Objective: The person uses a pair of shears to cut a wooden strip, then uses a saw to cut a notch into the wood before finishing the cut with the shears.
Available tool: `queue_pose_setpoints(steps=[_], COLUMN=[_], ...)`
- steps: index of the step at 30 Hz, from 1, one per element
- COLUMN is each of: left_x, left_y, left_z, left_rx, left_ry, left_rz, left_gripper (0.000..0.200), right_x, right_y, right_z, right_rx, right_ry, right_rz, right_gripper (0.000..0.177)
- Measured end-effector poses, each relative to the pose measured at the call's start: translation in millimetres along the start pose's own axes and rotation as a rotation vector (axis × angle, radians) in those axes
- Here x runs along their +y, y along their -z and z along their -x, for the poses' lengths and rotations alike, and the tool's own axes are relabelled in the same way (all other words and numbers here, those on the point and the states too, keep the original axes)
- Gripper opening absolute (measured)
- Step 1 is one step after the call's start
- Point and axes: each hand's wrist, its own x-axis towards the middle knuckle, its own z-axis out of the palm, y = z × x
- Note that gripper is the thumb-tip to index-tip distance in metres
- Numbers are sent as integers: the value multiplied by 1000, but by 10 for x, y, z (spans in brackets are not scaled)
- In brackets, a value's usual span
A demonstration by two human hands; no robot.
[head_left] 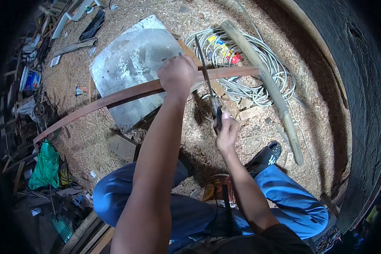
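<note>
My left hand [178,75] is closed round a long reddish wooden strip [110,98], pressing it over the edge of a scuffed metal-topped block [135,57]. The strip looks curved and reaches from the far left to a round pole [266,80] on the right. In my right hand [227,132] is the dark handle of a saw [208,80], its fingers wrapped round it. The blade points away from me and crosses the strip just right of my left hand. Whether the teeth have cut in cannot be made out.
A coil of pale cable [283,78] lies under the pole on shavings. Scraps and a green plastic bag [45,167] are at the left. A large dark timber [347,84] curves along the right. A printed can [218,188] stands between my legs.
</note>
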Motion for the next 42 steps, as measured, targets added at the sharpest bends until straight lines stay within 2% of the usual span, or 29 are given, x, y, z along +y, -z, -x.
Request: queue_pose_setpoints(steps=[1, 3, 4, 7, 11, 13, 14, 15, 17, 18, 20, 25, 26, 27, 32, 36, 39, 42], left_x=[0, 12, 17, 15, 47, 39, 33, 30, 18, 19, 2, 13, 12, 15, 6, 19, 30, 94], left_y=[1, 16, 22, 31, 22, -11, -19, -21, -29, -19, 6, -23, -27, -29, -66, -24, -14, 49], left_z=[-8, -41, -28, -16, -15, 3, 10, 4, -11, -15, 1, 3, 3, 6, -9, 25, 18, 24], left_rx=[-12, -15, -15, 0, 8, 36, 68, 65, 54, 53, 43, 102, 128, 128, 141, 135, 151, 76], left_ry=[9, 23, 27, 24, -12, -19, -28, -31, -19, -21, -25, -50, -41, -41, -52, -65, -92, -3], left_rz=[-8, -9, -6, 3, 18, -12, -33, -35, -72, -72, 11, -16, -51, -54, -69, -64, -62, -69], left_gripper=[47, 47, 47, 47, 48, 46, 45, 45, 44, 44, 50, 46, 42, 42, 43, 44, 46, 49], right_x=[1, 8, 17, 182, 281, 117, 143, 190, 174, 122, 117, -159, -139, -69, 125, -37, -325, -171], right_y=[16, 103, 180, 338, 219, 118, 129, 166, 441, 557, 783, 783, 727, 675, 456, 338, 137, 85], right_z=[66, 318, 532, 891, 862, 879, 894, 885, 801, 704, 608, 601, 633, 661, 838, 721, 340, 306], right_rx=[7, 13, -14, 40, 2, 38, 32, 105, 19, -7, -47, -77, -78, -58, 17, 39, 27, 19], right_ry=[-6, 164, -47, -75, -52, -20, -80, -27, -179, -77, -140, -285, -261, -135, -120, -55, -89, -8], right_rz=[-2, 138, 98, 38, 92, 142, 7, 24, 8, 67, 74, 31, 19, 66, 66, 155, 115, 111], right_gripper=[47, 48, 45, 42, 41, 41, 41, 42, 41, 39, 38, 46, 48, 48, 48, 48, 47, 46])
